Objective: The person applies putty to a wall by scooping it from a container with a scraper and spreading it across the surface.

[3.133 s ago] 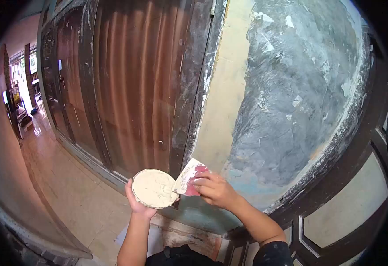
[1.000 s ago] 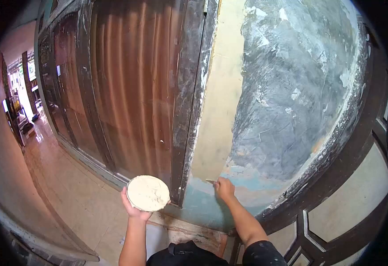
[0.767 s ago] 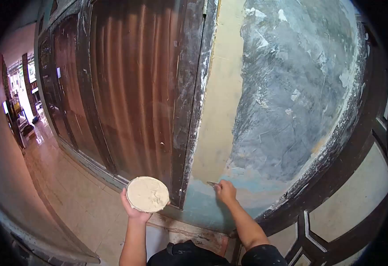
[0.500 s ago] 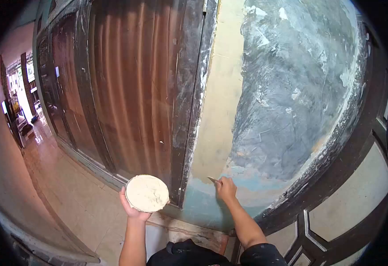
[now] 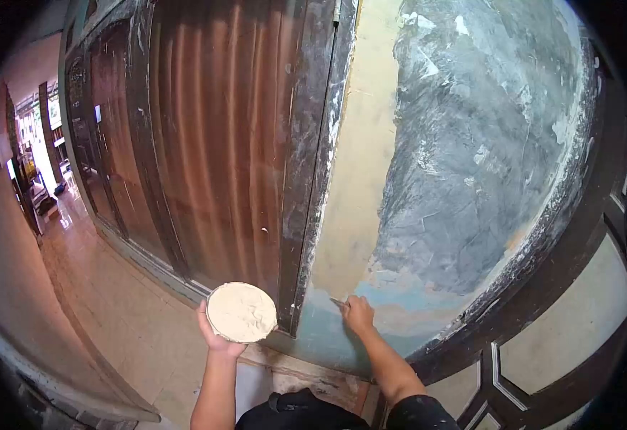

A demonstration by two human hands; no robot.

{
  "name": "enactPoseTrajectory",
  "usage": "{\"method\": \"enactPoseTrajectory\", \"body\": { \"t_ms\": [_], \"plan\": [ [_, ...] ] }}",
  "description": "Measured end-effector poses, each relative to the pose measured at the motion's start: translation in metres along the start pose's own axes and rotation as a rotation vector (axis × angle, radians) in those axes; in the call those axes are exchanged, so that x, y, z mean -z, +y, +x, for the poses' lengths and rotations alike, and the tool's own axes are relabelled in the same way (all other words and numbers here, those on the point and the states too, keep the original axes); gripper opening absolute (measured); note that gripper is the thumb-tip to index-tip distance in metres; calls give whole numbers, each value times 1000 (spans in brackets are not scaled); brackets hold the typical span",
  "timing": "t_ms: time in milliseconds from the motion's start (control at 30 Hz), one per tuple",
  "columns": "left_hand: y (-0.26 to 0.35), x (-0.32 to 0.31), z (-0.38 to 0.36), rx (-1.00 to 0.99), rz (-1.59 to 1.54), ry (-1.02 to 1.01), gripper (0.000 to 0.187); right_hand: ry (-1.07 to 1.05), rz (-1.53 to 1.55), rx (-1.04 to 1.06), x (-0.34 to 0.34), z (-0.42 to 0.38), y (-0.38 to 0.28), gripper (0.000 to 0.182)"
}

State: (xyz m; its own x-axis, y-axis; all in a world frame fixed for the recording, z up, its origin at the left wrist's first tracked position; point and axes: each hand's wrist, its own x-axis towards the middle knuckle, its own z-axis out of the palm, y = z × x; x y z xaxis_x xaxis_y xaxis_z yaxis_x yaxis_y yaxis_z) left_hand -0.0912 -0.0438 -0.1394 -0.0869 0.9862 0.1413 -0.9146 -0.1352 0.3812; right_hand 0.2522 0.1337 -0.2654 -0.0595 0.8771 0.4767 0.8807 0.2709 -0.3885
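In my left hand is a round container of cream-coloured putty, gripped by its side and tilted so that the filled top faces me. My right hand is closed around a putty knife, whose thin blade lies at the wall just below a cream strip of putty. That strip runs down the wall beside the dark door frame. Pale blue-green paint shows around and under the knife. Most of the blade's handle is hidden in my fingers.
Grey patchy plaster covers the wall to the right of the strip. A glazed door with a brown curtain stands to the left. Dark panelled woodwork curves along the right side. Tiled floor runs away at the left.
My right hand and the putty knife have moved slightly down and left, from the lower end of the cream strip onto the blue-green paint. The container stays nearly where it was.
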Motion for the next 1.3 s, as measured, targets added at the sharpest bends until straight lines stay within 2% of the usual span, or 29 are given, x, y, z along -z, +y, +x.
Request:
{"method": "enactPoseTrajectory", "body": {
  "t_ms": [100, 133, 167, 300, 367, 433, 533, 600, 633, 700, 800, 833, 900, 967, 1000, 1033, 1167, 1200, 1300],
  "plan": [
    [-2, 10, 2, 12, -30, 98, 82, -35, -18, -38, 25, 18, -17, 20],
    [-1, 7, 0, 16, -30, 46, 81, 32, 29, -29, 33, 21, -22, 20],
    [-3, 17, 3, -28, -33, 111, 80, 104, 73, -16, 40, 25, -27, 19],
    [0, 15, 2, -40, -61, 93, 78, 106, 43, 12, 23, -6, -10, 18],
    [1, 13, 0, -73, -38, 145, 79, 39, 34, -3, 11, -9, -1, 17],
    [3, 7, -2, 2, -8, 28, 80, -55, -41, -67, 16, 1, -6, 16],
    [1, 13, 3, -11, -10, 65, 81, 80, -17, -18, 36, 10, -12, 16],
    [2, 11, 3, 49, -247, 133, 81, 125, 76, 1, 54, 4, -16, 15],
    [0, 8, 1, -5, 26, 31, 79, 105, 18, 42, 49, -2, -10, 13],
    [-2, 25, 8, -20, -37, 81, 79, 20, 10, 6, 35, -17, -3, 14],
    [-2, 1, 3, -24, -11, 43, 77, 28, -49, 55, 20, -9, 2, 15],
    [-3, 9, 6, -43, -27, 84, 77, 29, -50, 57, 26, -2, 1, 15],
    [-3, 16, 9, -26, 6, 36, 78, 101, -79, -52, 39, 12, 1, 17],
    [-2, 16, 10, -31, 7, 31, 79, 163, -5, -8, 50, 7, 0, 17],
    [-2, 17, 9, -37, 7, 26, 80, 145, -5, 15, 49, -3, 3, 16],
    [-3, 26, 12, -45, -84, 104, 81, 126, -5, 41, 47, -15, 5, 16],
    [-2, 15, 8, -38, -34, 79, 80, 3, -91, -22, 17, -22, 19, 17],
    [-1, 12, 7, -33, -12, 54, 80, 43, -84, -26, 22, -12, 17, 17],
    [-2, 22, 11, -65, -49, 142, 80, 155, -26, 16, 56, 3, 1, 15]
  ]
}}
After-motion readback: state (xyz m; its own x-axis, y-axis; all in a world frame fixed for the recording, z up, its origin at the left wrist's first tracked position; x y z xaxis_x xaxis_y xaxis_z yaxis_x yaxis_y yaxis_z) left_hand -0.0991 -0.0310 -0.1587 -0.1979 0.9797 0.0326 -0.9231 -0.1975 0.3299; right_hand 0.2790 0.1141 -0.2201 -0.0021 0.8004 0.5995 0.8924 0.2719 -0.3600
